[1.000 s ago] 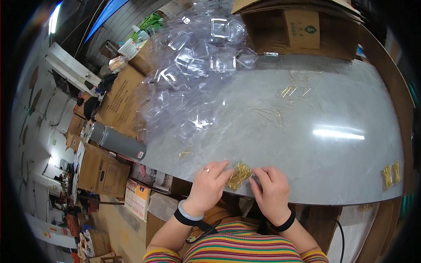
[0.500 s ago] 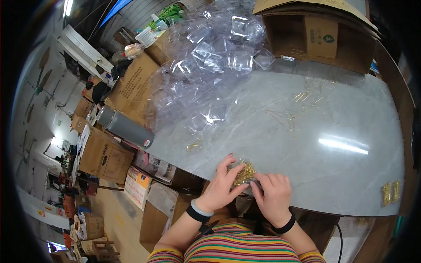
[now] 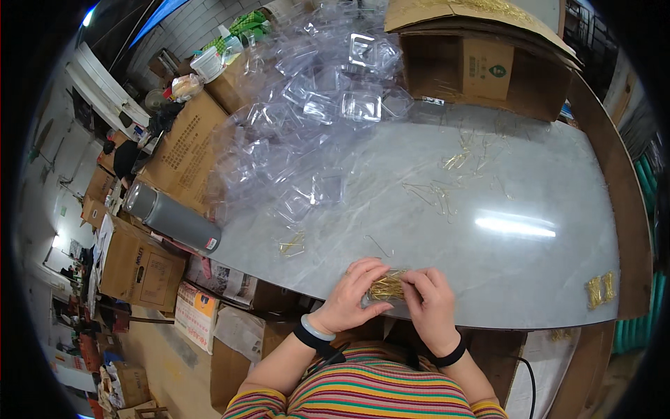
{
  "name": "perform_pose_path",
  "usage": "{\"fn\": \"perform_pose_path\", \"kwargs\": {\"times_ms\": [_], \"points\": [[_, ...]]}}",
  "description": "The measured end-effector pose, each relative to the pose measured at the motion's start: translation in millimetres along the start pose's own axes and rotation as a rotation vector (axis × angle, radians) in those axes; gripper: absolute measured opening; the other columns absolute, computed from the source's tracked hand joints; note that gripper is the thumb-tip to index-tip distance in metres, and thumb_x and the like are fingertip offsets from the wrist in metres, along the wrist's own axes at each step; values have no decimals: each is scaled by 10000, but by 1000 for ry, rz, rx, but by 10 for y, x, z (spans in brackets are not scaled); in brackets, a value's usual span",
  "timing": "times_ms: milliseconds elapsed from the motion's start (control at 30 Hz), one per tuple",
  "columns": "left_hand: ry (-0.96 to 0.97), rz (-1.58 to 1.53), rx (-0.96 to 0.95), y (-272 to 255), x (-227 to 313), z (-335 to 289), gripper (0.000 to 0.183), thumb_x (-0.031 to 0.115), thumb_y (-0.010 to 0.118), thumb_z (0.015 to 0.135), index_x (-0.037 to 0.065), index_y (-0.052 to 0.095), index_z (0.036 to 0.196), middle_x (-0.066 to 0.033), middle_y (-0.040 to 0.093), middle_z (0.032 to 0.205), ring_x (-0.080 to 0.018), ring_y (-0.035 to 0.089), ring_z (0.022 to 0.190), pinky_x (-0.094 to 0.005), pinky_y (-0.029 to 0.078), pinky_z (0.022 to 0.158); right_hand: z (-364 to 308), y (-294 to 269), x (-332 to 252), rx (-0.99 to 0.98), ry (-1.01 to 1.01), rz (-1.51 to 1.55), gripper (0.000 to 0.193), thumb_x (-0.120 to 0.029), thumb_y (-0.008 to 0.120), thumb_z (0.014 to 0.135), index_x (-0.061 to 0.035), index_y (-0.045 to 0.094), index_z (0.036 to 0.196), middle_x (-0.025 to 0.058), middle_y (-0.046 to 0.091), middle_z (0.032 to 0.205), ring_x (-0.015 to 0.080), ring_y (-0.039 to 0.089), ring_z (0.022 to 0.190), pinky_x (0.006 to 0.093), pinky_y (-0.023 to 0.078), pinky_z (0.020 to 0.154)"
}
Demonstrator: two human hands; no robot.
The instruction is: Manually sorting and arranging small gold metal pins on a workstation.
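Near the table's front edge, my left hand [image 3: 351,299] curls round one end of a bundle of thin gold wire hooks [image 3: 388,287]. Something clear, perhaps a plastic case, shows at its thumb side, mostly hidden by the fingers. My right hand [image 3: 431,302] is closed at the other end, thumb and fingertips pinching the wires. Just beyond the hands lies a single loose wire hook [image 3: 380,246]. A few more gold hooks [image 3: 292,244] rest to the left, and others [image 3: 457,160] are scattered farther back.
Clear plastic cases [image 3: 314,105] are heaped at the back left. A grey bottle [image 3: 174,218] stands by the left edge. An open cardboard box [image 3: 488,70] sits at the back right. Two gold wire bundles [image 3: 600,290] lie at the right of the grey table [image 3: 530,279].
The bundle has turned from slanting to nearly level between my hands. A single hook now lies on the table beyond them. The whole view has shifted slightly.
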State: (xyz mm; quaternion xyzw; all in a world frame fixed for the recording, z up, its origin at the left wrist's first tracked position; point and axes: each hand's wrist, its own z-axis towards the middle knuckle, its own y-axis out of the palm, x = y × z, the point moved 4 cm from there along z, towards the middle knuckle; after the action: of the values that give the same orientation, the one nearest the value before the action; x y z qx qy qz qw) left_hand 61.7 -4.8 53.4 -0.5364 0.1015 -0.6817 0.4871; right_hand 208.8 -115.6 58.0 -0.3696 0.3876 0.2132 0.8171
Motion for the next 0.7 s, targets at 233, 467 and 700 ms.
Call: {"fn": "perform_pose_path", "kwargs": {"times_ms": [233, 467, 700], "points": [[51, 22, -15, 0, 28, 8, 665, 169, 840, 768, -14, 550, 1338, -181, 546, 1321, -392, 509, 1282, -456, 441, 1073, -65, 47, -71, 138, -82, -160, 168, -33, 728, 816, -74, 692, 976, 72, 664, 946, 305, 585, 915, 408, 469, 824], [26, 26, 47, -3, -3, -32, 590, 163, 779, 820, -27, 546, 1327, -188, 544, 1310, -409, 499, 1285, -463, 455, 1058, -114, 14, -119, 89, -60, -187, 281, -91, 760, 802, -68, 701, 1076, 92, 669, 1065, 308, 594, 993, 430, 454, 882], [19, -27, 47, -30, -33, -26, 566, 170, 758, 863, 2, 540, 1357, -188, 531, 1327, -410, 497, 1274, -474, 425, 1079, -108, 187, -118, 17, 21, -259, 380, -88, 753, 839, -68, 667, 1209, 110, 654, 1102, 309, 587, 1011, 412, 447, 899]]}}
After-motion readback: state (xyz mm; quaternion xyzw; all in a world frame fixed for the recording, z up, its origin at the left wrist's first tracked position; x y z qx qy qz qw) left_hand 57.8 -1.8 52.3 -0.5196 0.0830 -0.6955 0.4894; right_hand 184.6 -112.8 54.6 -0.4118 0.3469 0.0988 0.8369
